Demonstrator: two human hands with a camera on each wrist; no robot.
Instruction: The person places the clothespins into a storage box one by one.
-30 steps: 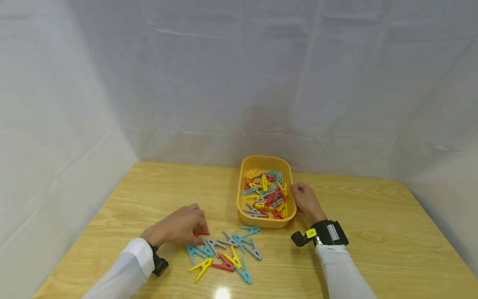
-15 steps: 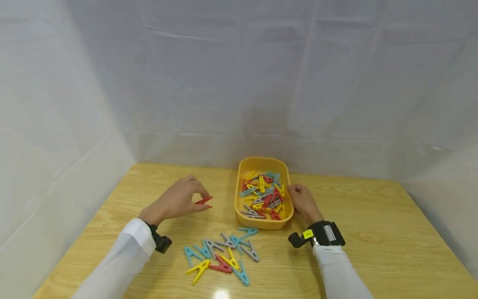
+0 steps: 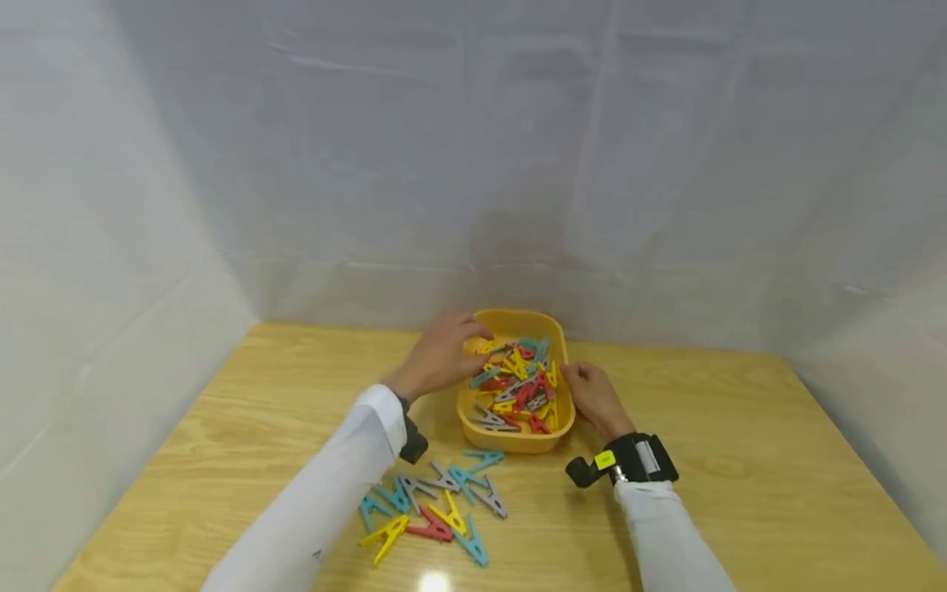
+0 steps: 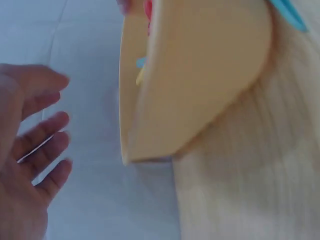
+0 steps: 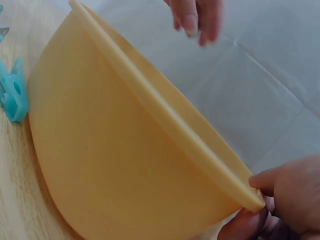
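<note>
The yellow tray (image 3: 518, 440) stands on the wooden table (image 3: 740, 460) with its long axis running away from the person, toward the white backdrop (image 3: 473, 164). It holds a mixed heap of coloured clothespins (image 3: 518, 382).

The left hand (image 3: 440, 353) hangs over the tray's far left corner, fingers extended and relaxed, holding nothing (the left wrist view confirms spread, empty fingers (image 4: 42, 150) beside the tray wall). The heap lies directly right of and just below these fingers, so the tray contents are nearer this hand than any other pins.

The right hand (image 3: 592, 395) rests at the tray's right long side. In the right wrist view its thumb and curled fingers (image 5: 280, 192) pinch the rim (image 5: 165, 117), steadying the tray against the table.

A second group of loose clothespins (image 3: 432, 506) lies on the table in front of the tray's near short end, toward the person and beneath the left sleeve (image 3: 325, 510). This group is well apart from both hands; of the two, the left forearm passes above it, while the right wrist stays off to its right.
</note>
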